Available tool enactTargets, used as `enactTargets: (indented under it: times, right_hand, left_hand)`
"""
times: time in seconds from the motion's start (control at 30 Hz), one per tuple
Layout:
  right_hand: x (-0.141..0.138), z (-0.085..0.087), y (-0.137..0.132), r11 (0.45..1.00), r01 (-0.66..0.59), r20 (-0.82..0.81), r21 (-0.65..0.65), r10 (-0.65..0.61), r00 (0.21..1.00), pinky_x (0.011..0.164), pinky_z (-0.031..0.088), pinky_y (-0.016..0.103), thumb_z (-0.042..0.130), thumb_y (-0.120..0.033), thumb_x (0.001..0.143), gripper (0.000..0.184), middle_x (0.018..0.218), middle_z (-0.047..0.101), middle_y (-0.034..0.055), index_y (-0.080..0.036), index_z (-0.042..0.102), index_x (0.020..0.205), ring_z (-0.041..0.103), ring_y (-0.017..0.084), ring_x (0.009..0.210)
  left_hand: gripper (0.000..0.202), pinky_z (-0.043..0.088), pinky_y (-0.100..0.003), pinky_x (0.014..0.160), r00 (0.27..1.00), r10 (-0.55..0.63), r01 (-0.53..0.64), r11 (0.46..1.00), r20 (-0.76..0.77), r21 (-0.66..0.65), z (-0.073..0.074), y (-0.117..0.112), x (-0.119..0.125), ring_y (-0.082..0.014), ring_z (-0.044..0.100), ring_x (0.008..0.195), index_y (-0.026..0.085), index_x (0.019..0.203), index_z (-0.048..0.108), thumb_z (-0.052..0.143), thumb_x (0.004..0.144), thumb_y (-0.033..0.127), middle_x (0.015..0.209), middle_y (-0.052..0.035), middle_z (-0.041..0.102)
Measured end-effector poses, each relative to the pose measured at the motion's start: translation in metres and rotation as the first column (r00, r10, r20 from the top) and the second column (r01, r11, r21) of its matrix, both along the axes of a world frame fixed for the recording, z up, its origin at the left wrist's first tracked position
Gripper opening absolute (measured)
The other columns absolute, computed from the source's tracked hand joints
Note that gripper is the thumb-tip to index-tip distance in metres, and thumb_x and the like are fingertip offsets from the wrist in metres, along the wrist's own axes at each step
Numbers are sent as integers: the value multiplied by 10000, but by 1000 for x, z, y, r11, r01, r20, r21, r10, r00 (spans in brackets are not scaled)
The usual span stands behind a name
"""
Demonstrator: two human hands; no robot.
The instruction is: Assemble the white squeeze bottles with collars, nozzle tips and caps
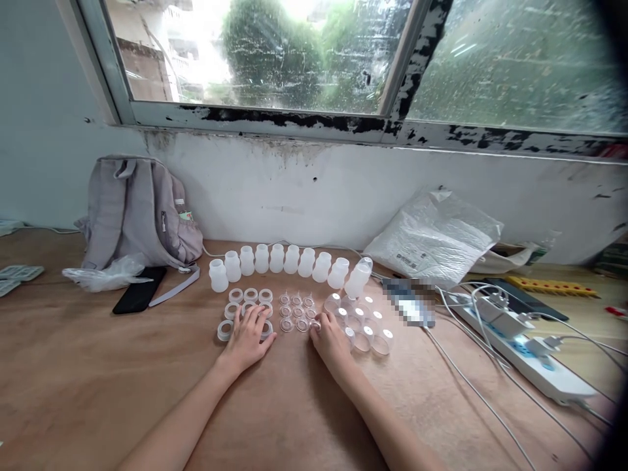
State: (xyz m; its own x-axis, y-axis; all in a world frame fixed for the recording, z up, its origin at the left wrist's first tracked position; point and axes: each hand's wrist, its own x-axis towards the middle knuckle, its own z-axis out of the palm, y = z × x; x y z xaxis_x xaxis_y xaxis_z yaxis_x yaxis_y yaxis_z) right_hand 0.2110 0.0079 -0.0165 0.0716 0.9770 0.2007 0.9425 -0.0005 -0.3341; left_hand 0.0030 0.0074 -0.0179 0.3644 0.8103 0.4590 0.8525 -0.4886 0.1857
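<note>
My left hand (246, 339) lies with its fingers spread over the white screw rings (250, 294), which are set out in rows and partly hidden under it. My right hand (332, 343) has its thumb and fingers closed at the corner of a group of clear bottle teats (296, 312), around the nearest right one. Beside that hand are several clear domed caps (362, 321), some hidden behind it. Behind these, small frosted baby bottles (277, 259) stand upright in a curved row. The rightmost baby bottle (358, 279) has a clear cap on top.
A grey backpack (132, 209), a plastic bag (110, 273) and a black phone (140, 290) are at the left. To the right lie a silvery plastic package (436, 235), a blurred-out device (409, 303) and a white power strip (534, 356) with cables. A wall and window close off the back.
</note>
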Motion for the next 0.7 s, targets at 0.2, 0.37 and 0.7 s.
enactTargets:
  times: [0.2, 0.37, 0.7]
  right_hand:
    - [2, -4, 2, 1000, -10, -16, 24, 10, 1000, 575, 350, 231, 453, -137, 755, 176, 933, 541, 82, -137, 554, 899, 549, 148, 698]
    - [4, -6, 2, 998, -33, -69, 61, 37, 997, 604, 365, 228, 464, -128, 744, 194, 921, 568, 73, -146, 567, 907, 557, 153, 731]
    - [3, -4, 1, 995, -46, -86, 89, 53, 995, 602, 387, 231, 469, -157, 734, 150, 891, 574, 55, -167, 570, 844, 564, 156, 736]
  left_hand:
    - [381, 194, -479, 997, 1000, -5, 5, 1000, 15, -6, 0, -2, -1, -247, 422, 1120, 217, 1143, 466, 485, 780, 329, 1179, -79, 525]
    - [375, 206, -469, 996, 1000, -13, 13, 1000, 22, -9, 0, -5, 0, -239, 426, 1117, 219, 1140, 466, 486, 777, 309, 1176, -72, 526]
    - [363, 226, -476, 984, 999, -23, 24, 1000, 25, -13, 0, -7, 1, -233, 430, 1110, 212, 1140, 463, 477, 789, 300, 1166, -76, 525]
